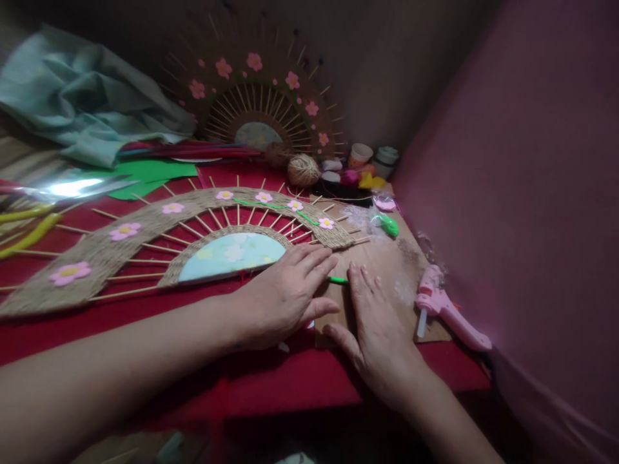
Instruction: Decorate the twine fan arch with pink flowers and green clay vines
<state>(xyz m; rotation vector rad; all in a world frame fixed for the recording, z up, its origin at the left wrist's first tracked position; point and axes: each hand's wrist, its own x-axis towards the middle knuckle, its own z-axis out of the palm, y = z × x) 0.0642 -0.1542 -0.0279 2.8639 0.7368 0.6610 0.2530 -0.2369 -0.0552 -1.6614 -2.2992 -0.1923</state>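
A thin green clay roll [338, 280] lies on a brown cardboard sheet [406, 258], its ends passing under my hands. My left hand [300, 290] is flat with fingers stretched, over the roll's left end and beside the fan's lower right corner. Flat on the cardboard, my right hand [377, 322] covers the roll's right end, thumb spread to the left. To the left lies a woven twine fan [97, 258] with wooden sticks, pink flowers, a green vine along part of its band and a light blue half-round centre [232, 254].
A pink glue gun [449, 309] rests at the cardboard's right edge, near the pink wall. Behind are green clay in plastic [388, 225], a twine ball [304, 171], small cups [360, 154] and a second flowered fan [254, 96]. Scissors [72, 188], green sheets [145, 174] and cloth [82, 96] lie left.
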